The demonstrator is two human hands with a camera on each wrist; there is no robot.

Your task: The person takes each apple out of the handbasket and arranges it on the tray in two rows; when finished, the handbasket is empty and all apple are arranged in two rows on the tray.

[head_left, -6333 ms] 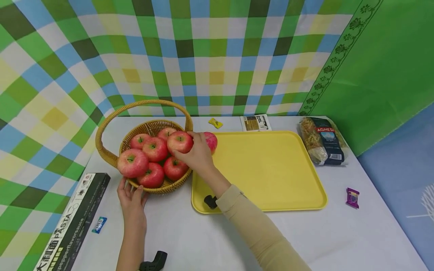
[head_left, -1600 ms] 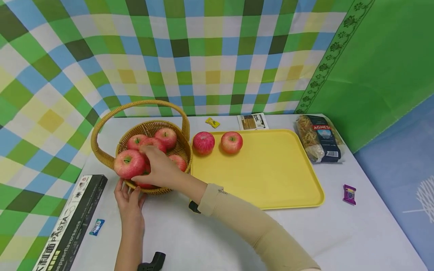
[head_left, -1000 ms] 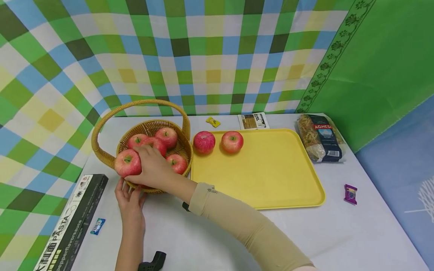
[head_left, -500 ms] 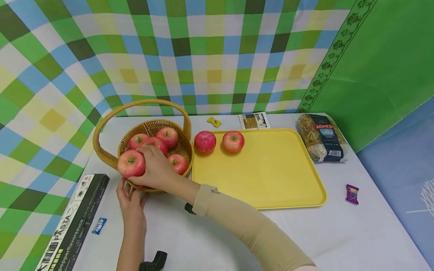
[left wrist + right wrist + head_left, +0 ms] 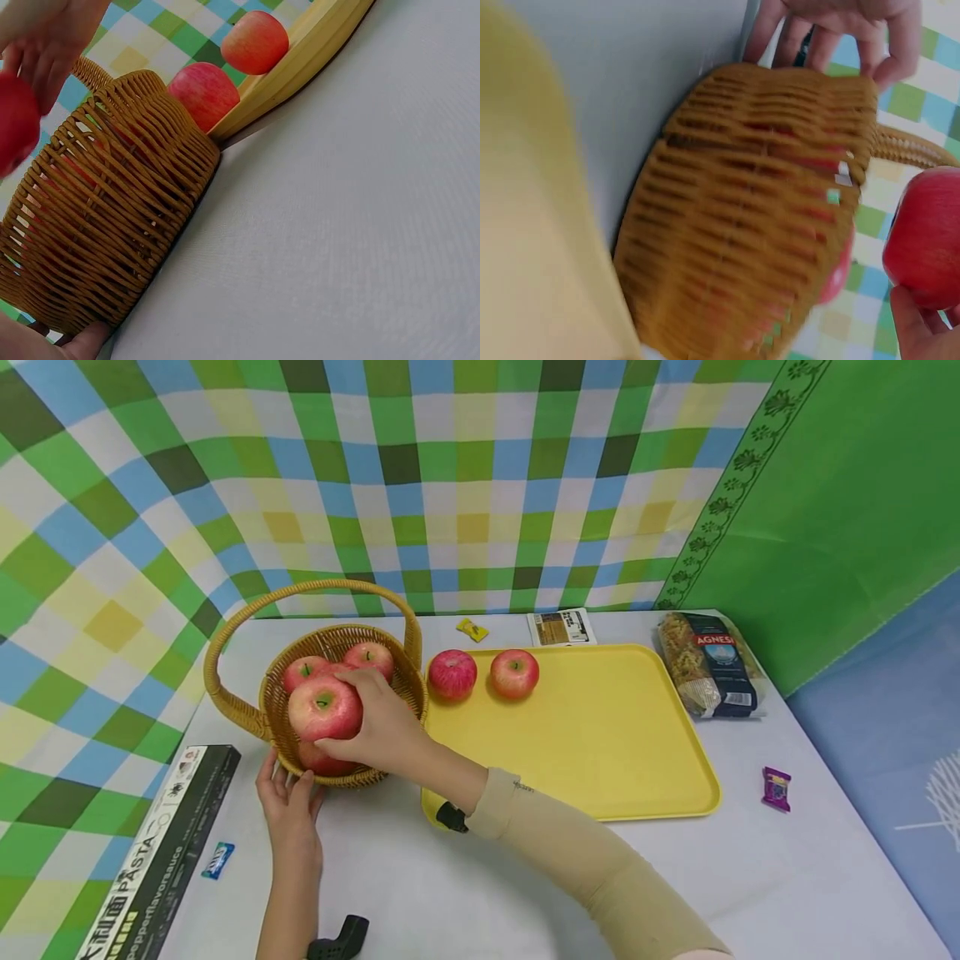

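Note:
My right hand [image 5: 386,727] holds a red apple [image 5: 322,706] by its side, raised above the wicker basket [image 5: 407,681]. In the right wrist view this apple [image 5: 930,236] is apart from the basket's rim. Several more apples lie in the basket, partly hidden by the hand and the held apple. My left hand [image 5: 291,802] rests on the basket's near left side, its spread fingers against the weave. Two apples sit on the yellow tray [image 5: 585,752], a darker apple [image 5: 452,675] at its far left corner and a lighter apple [image 5: 514,674] beside it.
The basket's tall handle [image 5: 315,587] arches over its far side. A long pasta box [image 5: 168,852] lies at the left, with a blue wrapped sweet [image 5: 218,860] beside it. Behind the tray are a yellow sweet [image 5: 472,629] and a packet [image 5: 561,627]; rightward, a pasta bag [image 5: 708,664] and purple sweet [image 5: 776,789].
My right hand has lifted the apple from the basket's left edge and moved it rightward. Earlier, another apple went from basket to tray. The left hand has stayed at the basket.

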